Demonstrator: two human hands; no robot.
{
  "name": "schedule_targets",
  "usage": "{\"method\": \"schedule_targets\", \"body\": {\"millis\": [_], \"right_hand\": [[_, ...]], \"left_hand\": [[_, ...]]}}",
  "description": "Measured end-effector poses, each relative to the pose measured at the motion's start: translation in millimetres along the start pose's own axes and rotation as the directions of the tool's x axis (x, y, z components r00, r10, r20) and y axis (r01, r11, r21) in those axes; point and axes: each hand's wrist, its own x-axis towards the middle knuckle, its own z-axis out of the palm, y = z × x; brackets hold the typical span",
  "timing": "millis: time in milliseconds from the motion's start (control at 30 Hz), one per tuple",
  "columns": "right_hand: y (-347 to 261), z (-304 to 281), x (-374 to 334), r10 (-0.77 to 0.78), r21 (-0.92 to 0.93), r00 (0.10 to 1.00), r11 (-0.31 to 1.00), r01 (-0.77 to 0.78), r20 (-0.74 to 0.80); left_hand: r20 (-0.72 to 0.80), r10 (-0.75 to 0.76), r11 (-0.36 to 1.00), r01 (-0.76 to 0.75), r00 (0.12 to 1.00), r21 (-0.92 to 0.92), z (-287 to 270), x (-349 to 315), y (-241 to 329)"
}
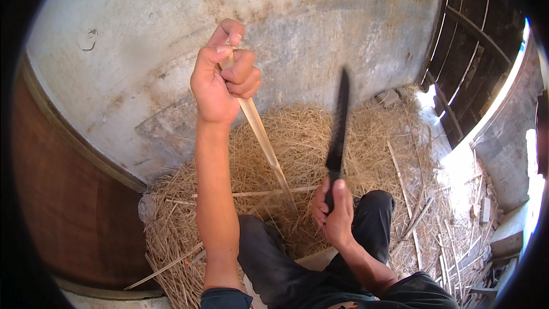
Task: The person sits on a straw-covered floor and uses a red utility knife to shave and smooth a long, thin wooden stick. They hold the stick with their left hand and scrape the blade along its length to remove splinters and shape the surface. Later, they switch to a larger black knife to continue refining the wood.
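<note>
My left hand (pixel 224 74), raised in front of the wall, is closed around the upper end of a pale split bamboo strip (pixel 260 131). The strip slants down and to the right, its lower end among the shavings between my knees. My right hand (pixel 334 209) grips the black handle of a long knife (pixel 339 126) above my right knee. Its dark blade points up, slightly blurred, and stands apart from the strip to its right.
A heap of thin straw-like shavings (pixel 366 149) covers the floor before me. Loose strips (pixel 406 206) lie at the right. Behind stands a stained wall (pixel 309 28), with a brown panel (pixel 74 194) at left and a dark plank door (pixel 469 40) at right.
</note>
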Motion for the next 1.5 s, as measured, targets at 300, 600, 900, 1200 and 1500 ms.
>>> {"method": "schedule_targets", "body": {"millis": [300, 600, 900, 1200, 1500], "right_hand": [[28, -12, -11, 0.478, -0.198, 0.874, 0.868, -0.455, 0.088], [58, -15, -5, 0.034, -0.118, 0.998, 0.993, -0.028, 0.051], [56, -29, -18, 0.357, -0.115, 0.934, 0.928, -0.355, -0.007], [70, -20, -3, 0.314, -0.224, 0.943, 0.932, -0.285, 0.108], [1, 1, 1, 0.083, 0.233, 0.996, 0.97, -0.074, -0.028]], "left_hand": [[-0.01, 0.023, 1.0, -0.023, 1.0, 0.014, 8, 7, -7], [-0.093, 0.024, 0.998, -0.019, 0.995, 0.055, 17, 11, -13], [-0.128, 0.044, 0.997, -0.036, 0.991, 0.064, 4, 6, -10], [-0.156, 0.057, 0.995, -0.043, 0.986, 0.089, 8, 13, -17], [-0.199, 0.079, 0.988, -0.05, 0.977, 0.143, 1, 10, -14]]}}
